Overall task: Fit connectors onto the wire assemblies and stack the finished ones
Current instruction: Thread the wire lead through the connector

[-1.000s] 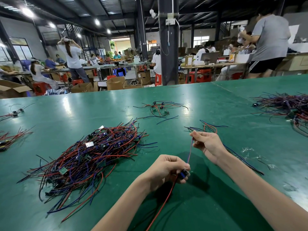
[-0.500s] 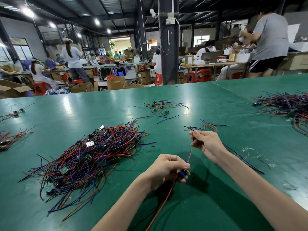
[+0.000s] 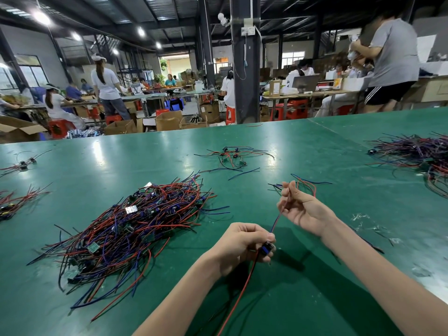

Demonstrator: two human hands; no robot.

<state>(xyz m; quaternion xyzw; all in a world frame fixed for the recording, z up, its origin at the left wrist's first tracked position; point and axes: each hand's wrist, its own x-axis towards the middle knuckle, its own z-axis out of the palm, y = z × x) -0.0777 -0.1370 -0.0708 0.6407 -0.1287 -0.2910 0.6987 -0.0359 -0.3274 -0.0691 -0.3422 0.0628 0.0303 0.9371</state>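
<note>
Head view: both hands work above the green table point(image 3: 315, 151), close to its near edge. The left hand point(image 3: 242, 246) is curled closed, and its thumb and fingers grip a small blue and black connector point(image 3: 266, 249). The right hand point(image 3: 303, 209) sits higher and further away, with its thumb and forefinger pinching a thin wire point(image 3: 278, 215). This wire runs taut from the connector up to the right hand; its colour reads as blue shading to red, though it is too thin to confirm. A red lead point(image 3: 242, 292) hangs from the underside of the left hand toward the lower frame edge.

The main pile of wire assemblies point(image 3: 131, 221), red, blue and black with small circuit boards among them, lies on the table to the left of the left hand, apart from it. A few loose wires point(image 3: 308, 183) lie on the table just beyond the right hand. A small cluster of assemblies point(image 3: 232, 156) lies further back at centre. A second large pile point(image 3: 417, 154) sits at the far right. Two small bundles point(image 3: 14, 204) lie at the left edge. Pale scraps point(image 3: 363, 219) are scattered to the right of the right forearm.
</note>
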